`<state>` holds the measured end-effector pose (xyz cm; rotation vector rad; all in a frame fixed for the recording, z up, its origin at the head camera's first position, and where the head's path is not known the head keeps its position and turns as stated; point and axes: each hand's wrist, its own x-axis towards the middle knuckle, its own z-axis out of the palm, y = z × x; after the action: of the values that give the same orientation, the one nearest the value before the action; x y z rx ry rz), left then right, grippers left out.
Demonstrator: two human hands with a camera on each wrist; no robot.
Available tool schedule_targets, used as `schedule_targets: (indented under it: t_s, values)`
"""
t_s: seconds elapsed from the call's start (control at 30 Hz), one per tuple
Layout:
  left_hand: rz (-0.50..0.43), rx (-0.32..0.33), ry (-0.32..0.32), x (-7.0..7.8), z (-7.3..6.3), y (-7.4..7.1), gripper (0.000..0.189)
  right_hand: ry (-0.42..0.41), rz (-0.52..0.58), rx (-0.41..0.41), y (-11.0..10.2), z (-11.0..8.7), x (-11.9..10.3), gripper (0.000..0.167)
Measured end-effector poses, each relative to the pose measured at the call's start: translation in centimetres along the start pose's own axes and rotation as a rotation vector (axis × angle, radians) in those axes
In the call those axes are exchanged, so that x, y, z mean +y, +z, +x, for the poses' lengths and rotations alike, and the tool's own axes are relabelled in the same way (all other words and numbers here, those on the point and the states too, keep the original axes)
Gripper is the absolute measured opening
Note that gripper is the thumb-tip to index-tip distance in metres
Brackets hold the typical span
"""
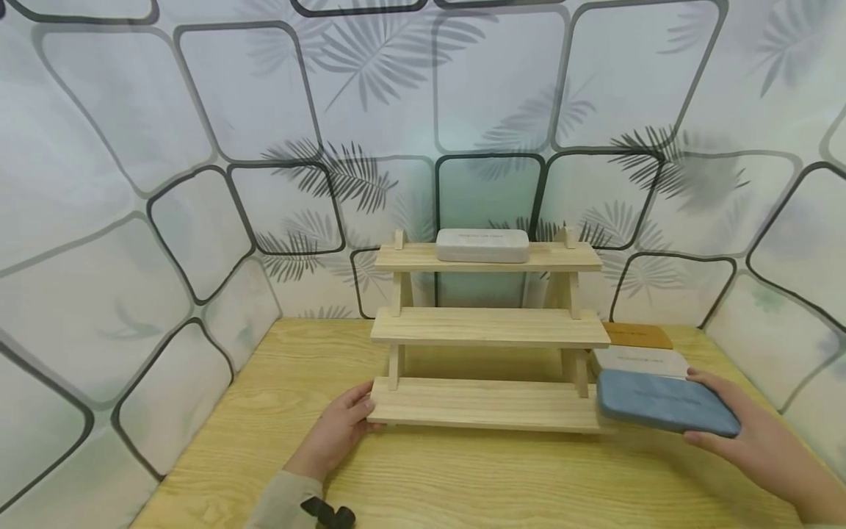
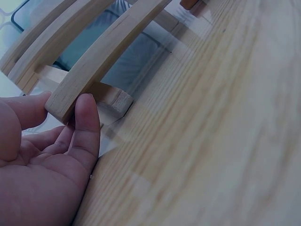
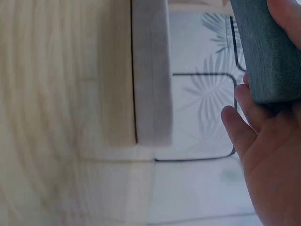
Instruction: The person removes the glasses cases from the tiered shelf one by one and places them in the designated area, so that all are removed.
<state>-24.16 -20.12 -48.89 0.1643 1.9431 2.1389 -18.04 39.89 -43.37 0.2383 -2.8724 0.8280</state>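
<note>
A three-tier wooden display stand [image 1: 489, 327] stands on the table. My left hand [image 1: 340, 426] pinches the left end of its lowest shelf; in the left wrist view, thumb and fingers [image 2: 87, 113] lie on either side of the board's end. My right hand [image 1: 747, 433] grips a blue glasses case [image 1: 667, 402] by its right end. It is raised off the table, just right of the lowest shelf. Behind it a white glasses case [image 1: 641, 360] and an orange-brown case [image 1: 637, 336] lie on the table, both partly hidden.
On the top shelf sits another pale glasses case [image 1: 482, 245], near the middle. The wood-grain table [image 1: 476, 477] reaches back to a hanging cloth [image 1: 390, 88] with leaf and rounded-block patterns, which encloses the back and both sides.
</note>
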Motion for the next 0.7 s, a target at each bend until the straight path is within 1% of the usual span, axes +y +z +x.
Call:
schedule_targets:
  t_s: [0.1,0.33,0.57,0.7]
  values:
    - [0.000,0.001,-0.003,0.0,0.0,0.0,0.058,0.031,0.001,-0.016,-0.1,-0.4,0.9,0.096]
    - [0.002,0.004,-0.006,0.1,-0.2,0.0,0.058,0.042,0.040,-0.024,-0.2,-0.9,2.8,0.091]
    - [-0.006,-0.011,-0.009,0.3,-0.3,0.0,0.060,0.086,0.019,-0.086,-0.1,-1.2,4.3,0.094]
    - [-0.017,-0.023,-0.014,0.3,-0.3,-0.1,0.061,0.097,0.028,-0.118,0.2,-1.2,4.9,0.095]
